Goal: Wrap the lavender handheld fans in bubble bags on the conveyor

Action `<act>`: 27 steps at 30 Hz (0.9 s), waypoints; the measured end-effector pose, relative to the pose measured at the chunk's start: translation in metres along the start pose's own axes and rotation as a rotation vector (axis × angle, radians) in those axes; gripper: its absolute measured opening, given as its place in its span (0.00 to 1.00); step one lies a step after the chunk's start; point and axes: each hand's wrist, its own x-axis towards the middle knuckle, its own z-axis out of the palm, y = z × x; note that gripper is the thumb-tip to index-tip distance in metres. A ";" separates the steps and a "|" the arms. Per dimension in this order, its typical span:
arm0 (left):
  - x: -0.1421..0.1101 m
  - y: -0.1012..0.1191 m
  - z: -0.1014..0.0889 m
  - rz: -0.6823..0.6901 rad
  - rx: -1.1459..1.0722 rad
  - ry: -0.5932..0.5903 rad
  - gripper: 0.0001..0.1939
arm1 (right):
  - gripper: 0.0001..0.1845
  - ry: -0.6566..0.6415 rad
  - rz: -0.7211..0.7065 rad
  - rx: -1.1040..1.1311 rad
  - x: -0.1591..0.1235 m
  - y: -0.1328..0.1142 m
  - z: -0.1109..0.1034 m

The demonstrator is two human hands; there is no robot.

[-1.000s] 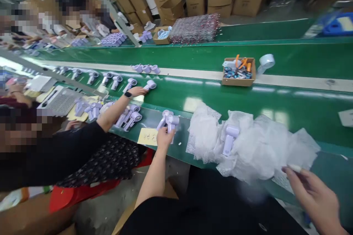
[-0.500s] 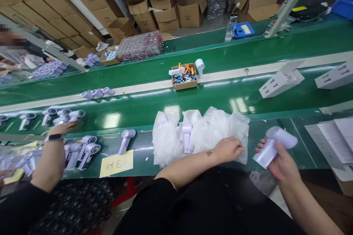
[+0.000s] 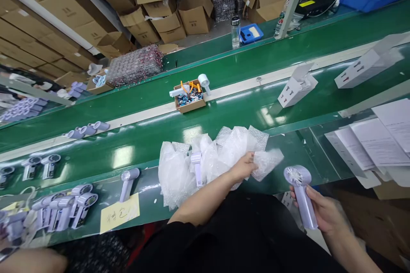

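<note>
My right hand (image 3: 323, 213) is closed round the handle of a lilac hand-held fan (image 3: 301, 194), its round head pointing up and towards me, off the table's near edge. My left hand (image 3: 245, 166) pinches a bubble-wrap bag (image 3: 267, 163) at the right end of a heap of bubble-wrap bags (image 3: 192, 166) on the near green ledge. Another lilac fan (image 3: 196, 167) lies on that heap. One more single fan (image 3: 127, 182) lies left of the heap, above a yellow note (image 3: 119, 213).
A cluster of fans (image 3: 64, 211) lies at the near left, by a co-worker's arm (image 3: 28, 260). On the conveyor belt (image 3: 243, 111) are more fans, a small cardboard box of parts (image 3: 188, 98) and white cartons (image 3: 297, 87). Paper sheets (image 3: 374, 140) lie right.
The view has swung right. My left hand left the fan beside the yellow note and came to the bubble-wrap heap, now pinching a bag. My right hand picked up a fan and turned it upright.
</note>
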 end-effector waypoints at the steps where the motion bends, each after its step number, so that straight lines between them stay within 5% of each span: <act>1: 0.000 0.007 -0.006 -0.028 -0.099 -0.022 0.20 | 0.18 -0.025 -0.017 0.038 0.004 0.000 0.003; 4: 0.006 0.033 -0.029 -0.059 -0.037 -0.024 0.18 | 0.21 -0.124 -0.100 0.097 0.026 -0.005 0.018; 9: 0.007 0.053 -0.039 0.353 0.743 0.503 0.14 | 0.17 -0.037 -0.136 0.088 0.078 0.002 0.041; 10: 0.003 0.046 -0.031 0.464 0.873 0.464 0.12 | 0.15 0.012 -0.142 0.098 0.086 0.006 0.042; 12: -0.007 0.023 -0.012 0.607 1.069 0.158 0.09 | 0.12 0.084 -0.156 0.115 0.093 0.012 0.039; 15: -0.016 -0.020 0.009 0.510 1.186 -0.156 0.13 | 0.13 0.108 -0.162 0.108 0.087 0.015 0.023; 18: -0.009 -0.043 0.006 0.288 1.133 -0.164 0.06 | 0.15 0.075 -0.170 0.050 0.064 0.012 0.004; 21: 0.001 -0.040 -0.001 0.228 1.055 -0.125 0.07 | 0.16 0.043 -0.089 0.005 0.034 0.013 -0.005; 25: -0.003 -0.020 0.008 0.216 0.897 -0.081 0.13 | 0.21 -0.137 0.044 -0.022 0.004 0.028 0.015; 27: -0.010 -0.012 0.017 0.161 0.613 -0.091 0.10 | 0.23 -0.241 0.036 -0.073 -0.002 0.034 0.032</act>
